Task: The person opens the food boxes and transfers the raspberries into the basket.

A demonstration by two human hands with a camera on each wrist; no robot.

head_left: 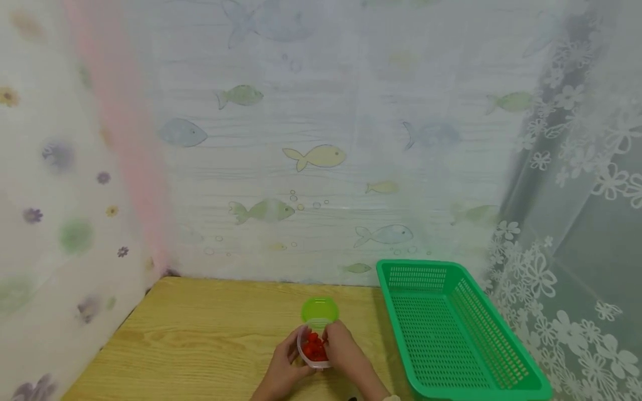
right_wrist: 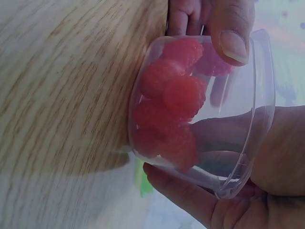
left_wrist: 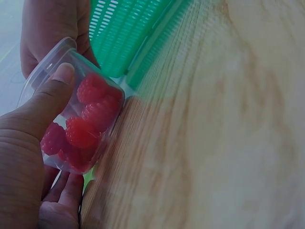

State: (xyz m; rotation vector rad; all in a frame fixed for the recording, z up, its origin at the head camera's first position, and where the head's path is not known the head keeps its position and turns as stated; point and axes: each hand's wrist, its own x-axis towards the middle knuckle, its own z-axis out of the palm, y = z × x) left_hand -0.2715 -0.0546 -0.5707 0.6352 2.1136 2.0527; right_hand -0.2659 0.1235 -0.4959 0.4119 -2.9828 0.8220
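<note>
A small clear plastic container holds several red raspberries and stands tilted on the wooden table. My left hand grips it from the left, thumb pressed on its near wall in both wrist views. From the right, my right hand reaches over the rim. Its fingers show through the clear wall, inside the container and against the raspberries. Whether they pinch a berry is hidden. Just behind the container lies a bright green lid.
To the right stands a large green plastic basket with perforated sides. The wooden table runs back to a wall hung with a fish-patterned curtain. A sheer flowered curtain hangs on the right.
</note>
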